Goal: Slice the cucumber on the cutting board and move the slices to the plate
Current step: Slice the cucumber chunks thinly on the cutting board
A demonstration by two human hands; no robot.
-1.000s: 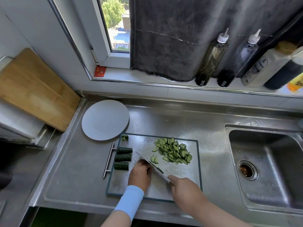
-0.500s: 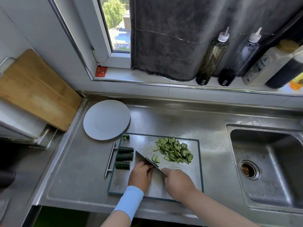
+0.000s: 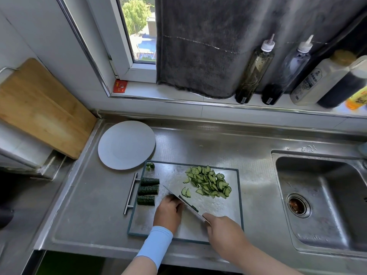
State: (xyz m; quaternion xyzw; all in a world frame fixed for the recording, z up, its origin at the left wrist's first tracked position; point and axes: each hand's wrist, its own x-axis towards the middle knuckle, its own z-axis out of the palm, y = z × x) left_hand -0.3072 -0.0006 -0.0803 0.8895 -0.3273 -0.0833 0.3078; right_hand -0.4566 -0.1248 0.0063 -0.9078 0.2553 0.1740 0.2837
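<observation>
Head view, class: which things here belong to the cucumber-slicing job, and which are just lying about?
Belong to the job: knife in the right hand; left hand; cutting board; cucumber slices; uncut cucumber pieces; plate.

Lying about: wooden board; bottles; grey towel; sink.

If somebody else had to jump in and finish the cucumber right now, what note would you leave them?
Left hand: fingers curled down on the cutting board, right beside the blade; whatever it steadies is hidden.
Right hand: grips the knife by its handle, blade slanted across the board.
Done: a heap of slices lies on the far right part of the board.
Left: three cucumber chunks at the board's left edge are uncut. The plate, just past the board's far left corner, holds no slices. Slice the chunks, then move all the slices to the plate.
</observation>
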